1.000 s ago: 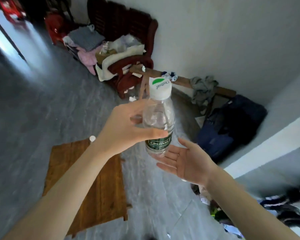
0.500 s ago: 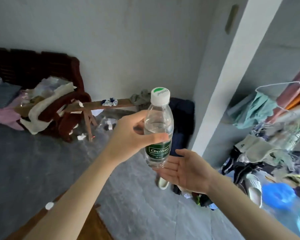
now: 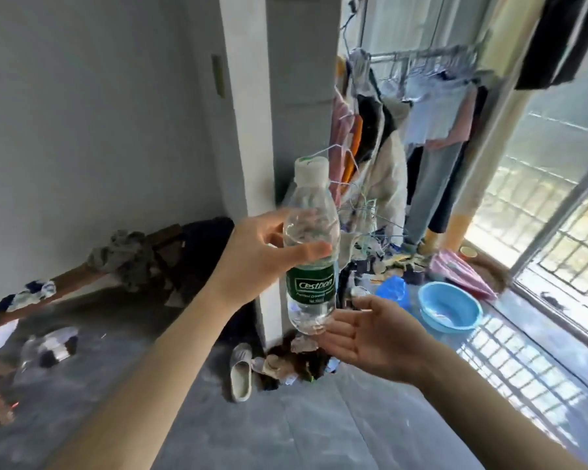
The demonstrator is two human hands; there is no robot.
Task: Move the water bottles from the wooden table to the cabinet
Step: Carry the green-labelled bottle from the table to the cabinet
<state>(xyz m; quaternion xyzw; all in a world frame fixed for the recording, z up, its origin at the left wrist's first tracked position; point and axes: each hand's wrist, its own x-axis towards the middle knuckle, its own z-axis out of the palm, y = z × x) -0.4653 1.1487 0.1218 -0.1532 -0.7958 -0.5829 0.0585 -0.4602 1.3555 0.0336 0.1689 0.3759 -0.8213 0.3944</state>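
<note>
Carrying step: my left hand (image 3: 252, 262) grips the water bottle (image 3: 311, 252) upright, my right hand (image 3: 377, 337) spread beneath its base. Next I must find the cabinet, not in view.

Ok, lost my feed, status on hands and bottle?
Left hand grips clear plastic water bottle with green label, upright. Right hand open, palm up under its base. Cabinet not in view.

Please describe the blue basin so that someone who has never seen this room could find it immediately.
Start at the barred window on the right, then look down to the sunlit floor just inside it. The blue basin sits there, beyond the open right hand. It is the only round, rigid, open bowl; the blue thing beside it is a crumpled plastic bag.
</note>
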